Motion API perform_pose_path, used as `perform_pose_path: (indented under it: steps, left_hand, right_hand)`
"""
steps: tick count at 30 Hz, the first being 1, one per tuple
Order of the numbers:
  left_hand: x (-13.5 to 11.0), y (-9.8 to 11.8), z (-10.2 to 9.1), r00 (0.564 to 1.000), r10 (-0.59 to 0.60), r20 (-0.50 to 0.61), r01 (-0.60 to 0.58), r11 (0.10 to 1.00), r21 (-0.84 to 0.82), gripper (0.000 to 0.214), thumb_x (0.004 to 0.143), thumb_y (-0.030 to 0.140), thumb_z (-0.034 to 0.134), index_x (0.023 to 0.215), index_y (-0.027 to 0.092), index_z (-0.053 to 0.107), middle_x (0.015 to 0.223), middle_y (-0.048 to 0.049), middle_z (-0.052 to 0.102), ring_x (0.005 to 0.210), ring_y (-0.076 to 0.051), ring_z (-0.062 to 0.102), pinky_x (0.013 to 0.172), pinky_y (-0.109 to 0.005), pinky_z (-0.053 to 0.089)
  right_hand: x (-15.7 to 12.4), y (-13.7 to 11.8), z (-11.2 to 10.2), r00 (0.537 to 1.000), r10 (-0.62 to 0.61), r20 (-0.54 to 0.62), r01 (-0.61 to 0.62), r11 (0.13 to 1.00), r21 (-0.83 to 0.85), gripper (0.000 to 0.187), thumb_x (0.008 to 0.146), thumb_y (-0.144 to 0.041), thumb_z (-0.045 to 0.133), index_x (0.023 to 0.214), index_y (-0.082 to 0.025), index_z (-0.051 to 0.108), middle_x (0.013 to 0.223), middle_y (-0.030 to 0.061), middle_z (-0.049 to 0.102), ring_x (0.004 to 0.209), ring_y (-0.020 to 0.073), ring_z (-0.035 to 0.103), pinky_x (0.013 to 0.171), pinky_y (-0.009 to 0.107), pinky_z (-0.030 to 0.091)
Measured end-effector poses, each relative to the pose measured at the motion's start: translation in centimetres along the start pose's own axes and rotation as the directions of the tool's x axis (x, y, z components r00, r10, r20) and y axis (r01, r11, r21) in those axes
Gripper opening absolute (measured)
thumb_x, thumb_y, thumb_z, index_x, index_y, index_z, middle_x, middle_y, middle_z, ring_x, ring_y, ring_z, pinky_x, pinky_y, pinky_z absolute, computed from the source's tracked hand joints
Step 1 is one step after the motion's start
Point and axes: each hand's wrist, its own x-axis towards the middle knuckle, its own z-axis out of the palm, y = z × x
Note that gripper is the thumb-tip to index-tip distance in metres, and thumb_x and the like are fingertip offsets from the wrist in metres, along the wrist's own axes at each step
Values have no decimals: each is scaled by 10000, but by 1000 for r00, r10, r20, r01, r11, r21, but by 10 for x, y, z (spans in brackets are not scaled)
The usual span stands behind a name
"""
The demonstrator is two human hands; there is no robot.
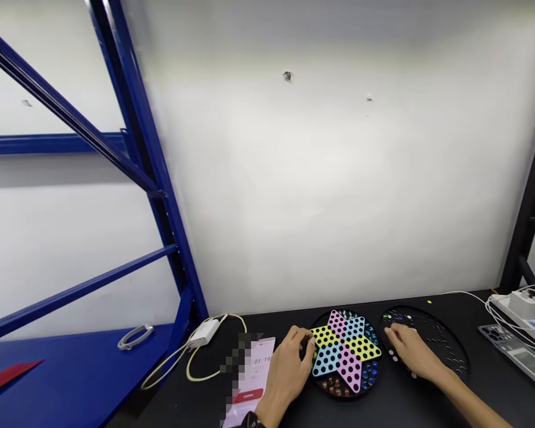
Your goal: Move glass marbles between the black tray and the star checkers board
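A Chinese checkers board (341, 351) with a pink, yellow and light-blue star sits on the black table. Around the star, its round tray holds small pieces, among them blue pieces (371, 373) and reddish-brown pieces (336, 387). My left hand (293, 364) is at the board's left rim, thumb and fingertips curled close together by some yellow-green pieces. Whatever they pinch is hidden. To the right lies a round black board (446, 336) with rows of hollows and a few white and coloured pieces. Over its left part my right hand (411, 351) is closed, its grip too small to make out.
Left of my left hand lies a phone (254, 371) showing a timer, partly pixelated. A white adapter (205, 333) with a looped cable is beyond it. At right are a power strip (524, 312) with cables and a clear-topped case (512, 351). A blue rack (160, 196) stands left.
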Motion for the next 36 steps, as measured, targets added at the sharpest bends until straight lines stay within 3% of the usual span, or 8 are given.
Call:
perform_pose_path:
  steps: [2, 6, 13, 21, 26, 29, 33, 36]
  left_hand:
    - [0, 0, 0, 1000, -1, -1, 1, 1000, 1, 256, 969, 349, 399, 917, 249, 629, 969, -11, 651, 810, -183, 646, 707, -299, 468]
    - [-1, 0, -1, 1000, -1, 14, 1, 1000, 11, 246, 969, 337, 398, 927, 253, 625, 981, -9, 647, 833, -181, 649, 709, -290, 467]
    - [-1, -2, -1, 1000, 7, 1, -7, 1000, 17, 244, 978, 339, 397, 947, 257, 624, 990, -11, 647, 851, -189, 648, 745, -303, 475]
    - [-3, -2, -2, 1000, 22, -18, -22, 1000, 1, 236, 977, 345, 414, 983, 253, 631, 1043, -28, 644, 922, -207, 651, 783, -323, 481]
    - [-3, -5, 0, 998, 42, -39, -42, 999, -3, 231, 980, 343, 418, 1020, 247, 624, 1078, -41, 627, 967, -221, 639, 816, -351, 480]
    - [-3, -5, 0, 998, 45, -45, -45, 999, 3, 229, 982, 339, 416, 1024, 244, 620, 1077, -40, 624, 967, -222, 639, 818, -357, 482]
    - [-2, -4, 0, 997, 53, -49, -53, 999, 5, 230, 989, 348, 409, 1027, 247, 612, 1081, -37, 621, 969, -220, 641, 815, -356, 484]
    - [-3, -3, 0, 997, 59, -56, -59, 998, 1, 237, 991, 360, 406, 1023, 248, 612, 1072, -36, 623, 965, -217, 641, 811, -349, 485]
  right_hand:
    - [16, 13, -6, 997, 64, -37, -62, 997, 49, 413, 998, -476, 217, 675, -249, 339, 640, -4, 549, 628, 169, 546, 577, 255, 380]
    - [47, 32, -13, 988, 143, -65, -149, 983, -106, 368, 994, -410, 264, 674, -250, 351, 623, -3, 558, 618, 165, 568, 580, 254, 390]
    - [62, 18, 14, 998, 50, -45, -60, 964, -258, 254, 978, -400, 429, 924, -196, 571, 758, 93, 681, 732, 256, 707, 619, 287, 433]
    - [60, 20, 25, 998, -67, -22, 59, 967, -249, 310, 994, -435, 393, 993, -186, 577, 766, 127, 699, 795, 282, 720, 698, 311, 463]
    - [60, 28, 13, 998, -58, -9, 58, 998, -13, 217, 899, -424, 545, 846, -214, 550, 704, 59, 644, 743, 249, 669, 684, 310, 435]
    - [62, 27, 2, 1000, -13, -22, 18, 973, 232, 354, 890, -517, 504, 683, -237, 438, 605, -1, 527, 607, 184, 568, 583, 283, 400]
    - [67, 11, -13, 994, 110, -2, -82, 748, 659, 436, 899, -652, 343, 704, -263, 371, 553, -85, 324, 397, 91, 279, 398, 234, 243]
    - [71, -12, -16, 991, 134, 28, -99, 560, 822, 439, 864, -674, 347, 751, -256, 423, 579, -92, 342, 375, 64, 194, 359, 209, 207]
